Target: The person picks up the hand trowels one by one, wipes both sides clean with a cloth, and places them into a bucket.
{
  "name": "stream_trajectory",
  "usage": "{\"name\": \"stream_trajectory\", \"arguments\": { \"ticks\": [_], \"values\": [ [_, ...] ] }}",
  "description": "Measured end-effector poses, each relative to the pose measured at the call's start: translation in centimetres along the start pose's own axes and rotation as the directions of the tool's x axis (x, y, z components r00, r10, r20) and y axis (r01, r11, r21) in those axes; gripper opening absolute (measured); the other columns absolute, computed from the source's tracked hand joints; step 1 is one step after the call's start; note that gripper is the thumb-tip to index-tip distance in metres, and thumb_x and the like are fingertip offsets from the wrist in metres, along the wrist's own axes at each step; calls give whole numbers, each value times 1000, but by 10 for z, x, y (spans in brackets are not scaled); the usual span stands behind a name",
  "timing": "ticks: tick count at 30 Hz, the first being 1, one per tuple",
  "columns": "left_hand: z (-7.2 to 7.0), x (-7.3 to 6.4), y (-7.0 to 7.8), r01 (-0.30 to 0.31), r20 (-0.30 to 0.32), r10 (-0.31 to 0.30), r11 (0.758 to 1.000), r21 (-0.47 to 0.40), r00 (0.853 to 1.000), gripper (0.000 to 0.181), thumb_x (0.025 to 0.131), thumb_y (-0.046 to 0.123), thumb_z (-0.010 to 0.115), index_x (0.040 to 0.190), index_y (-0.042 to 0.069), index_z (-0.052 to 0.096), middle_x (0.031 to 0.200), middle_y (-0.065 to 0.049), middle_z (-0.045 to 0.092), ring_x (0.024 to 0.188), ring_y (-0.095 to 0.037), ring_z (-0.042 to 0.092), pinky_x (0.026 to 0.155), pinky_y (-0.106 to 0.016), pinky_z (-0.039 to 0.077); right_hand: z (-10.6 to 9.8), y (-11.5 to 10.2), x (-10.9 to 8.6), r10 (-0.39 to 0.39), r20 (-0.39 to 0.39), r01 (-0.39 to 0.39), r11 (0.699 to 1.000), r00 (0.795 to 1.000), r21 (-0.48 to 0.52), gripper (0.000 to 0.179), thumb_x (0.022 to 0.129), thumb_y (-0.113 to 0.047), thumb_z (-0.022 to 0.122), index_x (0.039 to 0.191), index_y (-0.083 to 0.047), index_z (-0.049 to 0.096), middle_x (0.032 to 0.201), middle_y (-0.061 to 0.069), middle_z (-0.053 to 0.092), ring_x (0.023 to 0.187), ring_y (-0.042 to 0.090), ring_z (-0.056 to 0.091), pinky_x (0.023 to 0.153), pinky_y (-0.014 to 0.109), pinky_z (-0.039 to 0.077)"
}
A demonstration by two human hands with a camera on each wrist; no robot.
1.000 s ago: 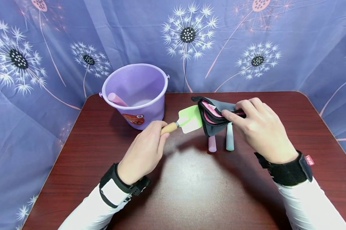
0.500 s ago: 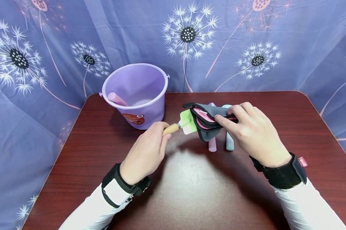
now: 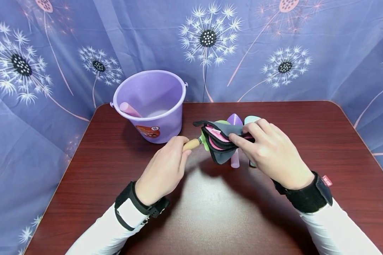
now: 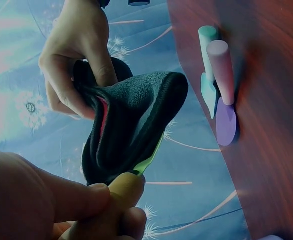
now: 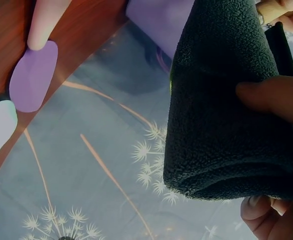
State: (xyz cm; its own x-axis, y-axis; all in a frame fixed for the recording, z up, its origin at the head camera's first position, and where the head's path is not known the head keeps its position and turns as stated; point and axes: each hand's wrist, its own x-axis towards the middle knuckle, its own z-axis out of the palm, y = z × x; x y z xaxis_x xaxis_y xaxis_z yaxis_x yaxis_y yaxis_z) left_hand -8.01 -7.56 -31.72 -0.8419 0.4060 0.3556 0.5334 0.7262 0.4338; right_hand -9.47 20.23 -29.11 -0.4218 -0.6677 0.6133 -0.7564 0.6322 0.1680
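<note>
No lettering is showing legibly: the orange label (image 3: 147,132) on the far-left bucket (image 3: 171,122) and red tag (image 3: 327,180) on the right wristband (image 3: 310,194) are blurring.

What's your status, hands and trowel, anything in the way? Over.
Left hand gripping green trowel by handle. Right hand holding grey cloth at blade, contact unclear. Nothing seen obstructing.

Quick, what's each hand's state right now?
Left hand: gripping the small shovel by its handle.
Right hand: pinching the folded dark cloth.
</note>
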Motion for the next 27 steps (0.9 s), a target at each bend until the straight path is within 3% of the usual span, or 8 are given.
{"name": "stream_trajectory", "arguments": {
  "ticks": [10, 20, 27],
  "values": [
    [0, 0, 1, -10, 1, 10, 1000, -4, 1000, 17, 101, 15, 56, 115, 6, 56, 93, 1, 52, 79, -12, 49, 69, -29, 45, 8, -1, -3, -6, -44, 8, 999, 999, 44, 27, 94, -6, 51, 112, -7, 72, 93, 16, 55, 86, 39, 51, 66, 44, 46],
    [0, -1, 1, -17, -13, 17, 1000, -9, 1000, 17, 101, 15, 56, 116, 6, 56, 94, 1, 53, 79, -13, 49, 69, -30, 45, 20, 1, -12, 118, -56, -113, 990, 991, 89, 34, 95, -13, 47, 118, -10, 72, 98, 13, 56, 96, 35, 53, 70, 43, 50],
    [0, -1, 1, -23, -23, 22, 1000, -14, 999, 16, 102, 15, 56, 115, 6, 56, 92, 1, 51, 77, -13, 49, 68, -30, 45, 21, 3, -15, 183, -28, -181, 981, 983, 72, 33, 90, -10, 57, 120, -11, 71, 97, 11, 53, 85, 32, 49, 60, 40, 46]
  ]
}}
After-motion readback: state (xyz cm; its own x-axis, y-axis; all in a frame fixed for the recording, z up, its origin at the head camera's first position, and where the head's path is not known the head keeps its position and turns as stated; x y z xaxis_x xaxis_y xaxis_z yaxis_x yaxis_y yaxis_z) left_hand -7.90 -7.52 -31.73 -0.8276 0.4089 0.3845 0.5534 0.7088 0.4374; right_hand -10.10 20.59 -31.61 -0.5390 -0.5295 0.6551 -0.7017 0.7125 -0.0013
